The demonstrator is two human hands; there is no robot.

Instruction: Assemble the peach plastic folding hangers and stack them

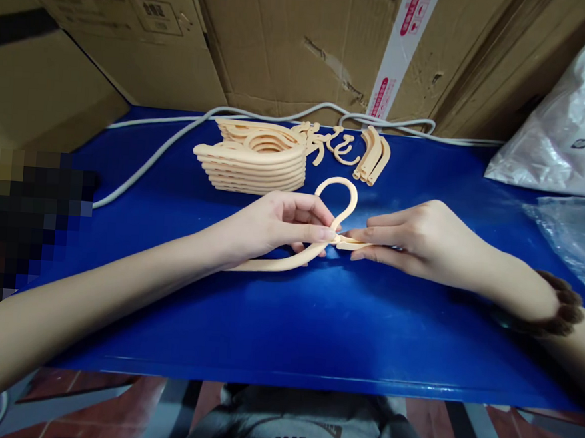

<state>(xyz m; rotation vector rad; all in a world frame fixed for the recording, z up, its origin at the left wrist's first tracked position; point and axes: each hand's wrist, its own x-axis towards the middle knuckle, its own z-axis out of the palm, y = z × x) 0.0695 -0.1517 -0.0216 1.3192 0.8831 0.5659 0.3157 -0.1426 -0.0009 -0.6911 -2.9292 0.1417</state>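
My left hand [279, 225] pinches a beige plastic hanger part [269, 265] between thumb and fingers. A rounded loop [353, 195] of it rises above the fingertips, and a long curved arm runs left under the hand. From the right, my right hand [423, 245] pinches a slim beige plastic piece [351, 245] whose end meets the hanger part at my left thumb. Whether the two are joined there I cannot tell. Beyond my left hand lies a stack of beige hanger parts [256, 166].
Small beige hooks [346, 151] and several curved beige tubes [373, 154] lie at the back of the blue table [284, 338]. Behind them runs a white cable [260, 114] before cardboard boxes [284, 45]. Clear plastic bags [553, 137] sit at the right.
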